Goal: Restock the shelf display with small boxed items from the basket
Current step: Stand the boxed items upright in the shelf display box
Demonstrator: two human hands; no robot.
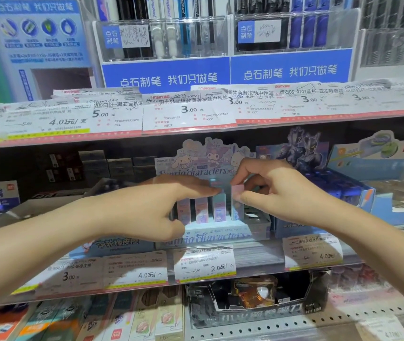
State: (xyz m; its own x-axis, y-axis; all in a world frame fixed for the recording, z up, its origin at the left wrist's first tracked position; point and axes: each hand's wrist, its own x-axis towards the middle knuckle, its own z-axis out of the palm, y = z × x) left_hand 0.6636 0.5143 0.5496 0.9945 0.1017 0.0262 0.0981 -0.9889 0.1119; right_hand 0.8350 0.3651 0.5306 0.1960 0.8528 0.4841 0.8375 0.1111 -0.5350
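A pastel display box printed with cartoon characters stands on the middle shelf. Three small pink and blue boxes stand upright in a row inside it. My left hand rests over the row, fingertips on top of the third box and thumb down at the display's front left corner. My right hand pinches a small pink-topped box between thumb and fingers, standing it in the slot just right of the row. The basket is not in view.
Beside the display on the right stands a dark blue display box, then a light blue one. Price tags line the shelf edge. Pen racks fill the shelf above. A black carton sits on the pegboard shelf below.
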